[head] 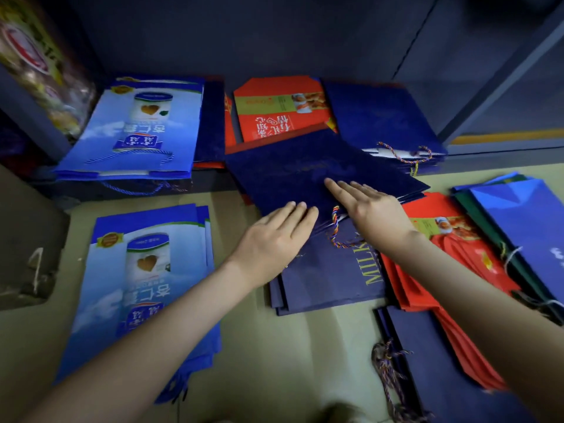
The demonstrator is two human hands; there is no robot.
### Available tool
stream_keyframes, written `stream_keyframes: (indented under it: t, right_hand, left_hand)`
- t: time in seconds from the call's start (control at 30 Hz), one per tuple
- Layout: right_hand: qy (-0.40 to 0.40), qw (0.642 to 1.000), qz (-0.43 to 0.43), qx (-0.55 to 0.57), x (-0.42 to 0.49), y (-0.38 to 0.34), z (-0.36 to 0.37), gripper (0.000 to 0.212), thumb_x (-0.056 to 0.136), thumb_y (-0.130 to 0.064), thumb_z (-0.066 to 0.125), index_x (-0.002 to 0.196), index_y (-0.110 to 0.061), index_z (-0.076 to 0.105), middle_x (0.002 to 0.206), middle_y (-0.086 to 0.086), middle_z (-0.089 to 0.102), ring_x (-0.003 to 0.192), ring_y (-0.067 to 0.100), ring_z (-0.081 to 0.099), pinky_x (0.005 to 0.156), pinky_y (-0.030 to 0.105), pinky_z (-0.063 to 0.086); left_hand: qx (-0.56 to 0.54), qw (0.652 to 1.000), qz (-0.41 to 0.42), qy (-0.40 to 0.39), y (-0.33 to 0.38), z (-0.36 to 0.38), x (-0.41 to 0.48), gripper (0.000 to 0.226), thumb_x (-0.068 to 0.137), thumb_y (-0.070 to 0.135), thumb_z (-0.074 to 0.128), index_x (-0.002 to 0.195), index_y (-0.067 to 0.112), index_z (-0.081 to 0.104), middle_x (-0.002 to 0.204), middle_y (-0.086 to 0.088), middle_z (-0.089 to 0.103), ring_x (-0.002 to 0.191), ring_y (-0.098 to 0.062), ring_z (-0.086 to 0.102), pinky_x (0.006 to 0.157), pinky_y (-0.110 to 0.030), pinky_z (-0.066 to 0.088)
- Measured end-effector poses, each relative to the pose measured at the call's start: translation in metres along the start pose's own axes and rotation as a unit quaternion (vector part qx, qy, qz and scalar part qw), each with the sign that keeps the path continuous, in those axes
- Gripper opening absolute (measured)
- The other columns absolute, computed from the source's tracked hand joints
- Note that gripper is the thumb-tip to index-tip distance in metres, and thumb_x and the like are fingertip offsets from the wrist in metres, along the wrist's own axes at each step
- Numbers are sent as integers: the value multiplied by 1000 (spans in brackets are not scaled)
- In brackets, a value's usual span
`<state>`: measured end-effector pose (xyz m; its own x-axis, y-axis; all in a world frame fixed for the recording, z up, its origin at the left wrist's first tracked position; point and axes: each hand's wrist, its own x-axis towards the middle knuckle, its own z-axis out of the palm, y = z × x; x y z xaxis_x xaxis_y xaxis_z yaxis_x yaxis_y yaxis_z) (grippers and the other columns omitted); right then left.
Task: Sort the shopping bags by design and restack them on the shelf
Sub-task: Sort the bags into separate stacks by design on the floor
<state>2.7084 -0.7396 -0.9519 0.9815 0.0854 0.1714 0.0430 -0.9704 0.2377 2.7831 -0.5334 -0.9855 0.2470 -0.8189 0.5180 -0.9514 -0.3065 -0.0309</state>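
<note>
A dark blue metal shelf (274, 35) fills the background. Its bottom board sits low and meets a pale beige floor (274, 361) in front of you. The dark navy bag (293, 175) lies tilted across that edge, partly on the shelf and partly over the floor, on top of more bags of the same colour.

Both of your grips rest on it. Your left grip (274, 236) lies flat on its near left corner, fingers straight and close together. Your right grip (375, 212) lies flat on its near right part, fingers straight and slightly fanned, pinching nothing. A multicoloured cord handle (335, 227) loops out from the navy bag's near edge, between your two grips.

Behind the navy bag, on the shelf, a red bag (274, 117) shows a food picture. Behind it and to the right sits a navy stack (381, 117) with twisted cord handles. Behind it and to the left is a stack of light-blue bags (137, 126) printed with a can.

Nearer you than the navy bag, and partly beneath it, lie purple-navy bags (329, 279) lettered MILK. To its left on the floor is a second pile of can-print bags (143, 270). To its right on the floor lie red bags (457, 270) and, beyond them, a bright blue bag (525, 221).
</note>
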Motion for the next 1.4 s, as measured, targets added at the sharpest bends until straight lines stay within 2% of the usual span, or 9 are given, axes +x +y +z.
stream_keyframes:
  t: [0.53, 0.63, 0.77, 0.9, 1.0, 1.07, 1.17, 1.27, 1.4]
  right_hand:
    - [99, 991, 89, -7, -99, 12, -53, 49, 99, -3, 15, 133, 0, 50, 123, 14, 63, 105, 26, 66, 95, 28, 40]
    - [158, 983, 86, -26, -109, 16, -59, 42, 96, 1, 34, 136, -3, 49, 126, 11, 61, 114, 24, 61, 97, 32, 46]
    - [186, 974, 116, -62, -107, 14, -66, 44, 101, -2, 21, 134, -2, 51, 126, 11, 62, 117, 24, 59, 96, 36, 47]
    - [55, 979, 179, -82, -98, 2, -60, 47, 96, -8, 24, 135, -4, 50, 123, 15, 63, 109, 31, 63, 89, 42, 53]
    - [-98, 964, 239, -64, -95, -13, -54, 60, 77, -8, 28, 130, -3, 55, 114, 20, 66, 86, 32, 70, 59, 39, 56]
    - [-165, 948, 263, -63, -98, -27, -54, 62, 76, -6, 27, 133, 1, 50, 117, 21, 64, 73, 28, 71, 42, 32, 51]
    - [-258, 926, 277, 10, -115, -30, -48, 71, 91, -14, 39, 151, -6, 2, 149, 10, 36, 105, 26, 64, 67, 35, 51]
    - [-329, 888, 251, 199, -136, -12, -57, 97, 86, -46, 59, 149, -33, -15, 160, -1, 3, 145, 18, 15, 113, 34, 27]
    - [-370, 803, 255, 392, -165, -6, -50, 120, 75, -48, 74, 148, -30, -19, 157, -5, -18, 142, 8, -18, 113, 21, -2]
  left_hand:
    - [-137, 965, 161, 153, 37, -31, 35, 36, 96, 1, 37, 117, 5, 66, 122, -12, 63, 116, -26, 57, 103, -37, 41]
    - [-141, 955, 162, 205, 45, -34, 42, 30, 89, 1, 51, 116, 7, 64, 119, -11, 65, 116, -23, 55, 105, -35, 39]
    - [-151, 967, 144, 148, 44, -29, 51, 29, 87, 18, 63, 111, 4, 69, 119, -12, 64, 117, -25, 55, 105, -38, 38]
    - [-125, 986, 96, -61, 44, -17, 56, 68, 82, 56, 58, 130, 8, 55, 132, -13, 56, 123, -27, 52, 107, -39, 36]
    - [-33, 987, 33, -157, 67, -2, 62, 69, 89, 38, 53, 146, 7, 31, 143, -18, 44, 132, -30, 42, 109, -39, 32]
    - [-11, 989, 40, -142, 84, 5, 71, 50, 86, 19, 40, 132, 5, 53, 120, -21, 62, 111, -32, 60, 95, -38, 47]
    - [-13, 987, 138, -85, 90, 25, 78, 35, 85, 9, 39, 94, 5, 73, 88, -14, 71, 83, -30, 69, 81, -35, 55]
    - [-60, 977, 205, -29, 94, 38, 63, 33, 91, 5, 40, 90, 1, 72, 90, -16, 72, 85, -29, 70, 82, -36, 56]
    - [-155, 944, 292, 9, 113, 52, 55, 34, 97, 4, 38, 90, 1, 71, 89, -14, 70, 87, -27, 67, 93, -37, 50]
